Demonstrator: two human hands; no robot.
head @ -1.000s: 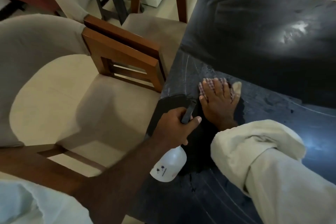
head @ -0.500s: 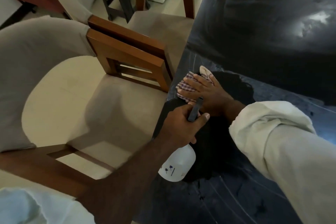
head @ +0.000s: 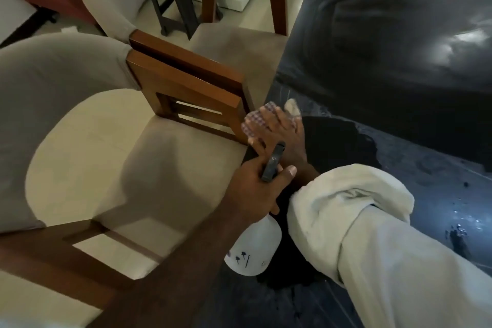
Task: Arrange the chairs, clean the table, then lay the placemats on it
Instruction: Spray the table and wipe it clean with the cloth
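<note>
We see the right hand (head: 279,130) laid flat on the checked cloth (head: 253,121), fingers straight and spread, pressing it to the dark table (head: 386,61) at its edge, just beside the wooden arm of the nearer chair (head: 106,154). The cloth pokes out past the fingertips and on either side of them. The left hand (head: 255,189) curls its fingers round the neck of the white spray bottle (head: 253,247), whose body hangs below the fist, near the right wrist.
</note>
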